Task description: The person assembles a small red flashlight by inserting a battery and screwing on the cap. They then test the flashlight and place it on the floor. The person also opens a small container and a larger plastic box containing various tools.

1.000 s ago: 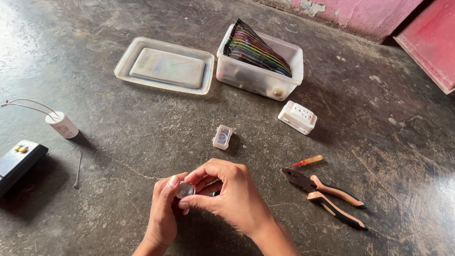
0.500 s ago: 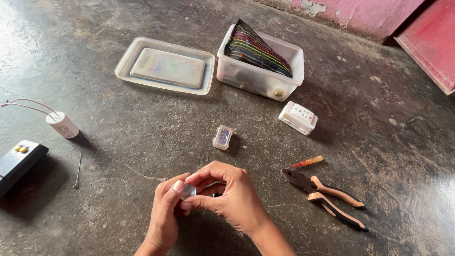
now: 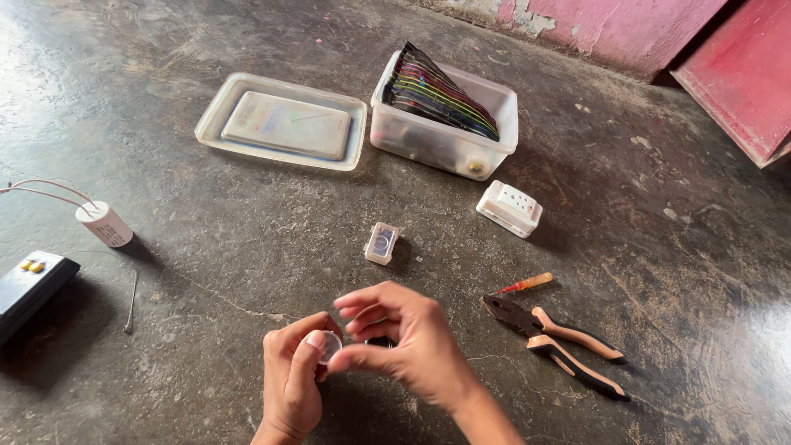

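Note:
Low over the dark concrete floor, my left hand point(image 3: 292, 379) pinches a small round silvery disc point(image 3: 329, 346) between thumb and fingers. My right hand point(image 3: 404, 338) is close beside it, with thumb and forefinger at the disc's right edge and the other fingers spread loosely. A small dark piece shows under my right palm, mostly hidden. A small clear plastic case point(image 3: 381, 243) lies on the floor just beyond my hands.
Pliers with orange-black handles point(image 3: 556, 342) and a small orange-handled screwdriver point(image 3: 527, 283) lie to the right. A white socket block point(image 3: 509, 208), a clear box with coloured wires point(image 3: 445, 115) and its lid point(image 3: 284, 124) sit farther off. A white capacitor point(image 3: 103, 224), a black box point(image 3: 29, 284) lie left.
My hands have dropped slightly lower in view, and my right fingers have loosened and spread off the disc. The view has shifted a little; objects on the floor have not moved.

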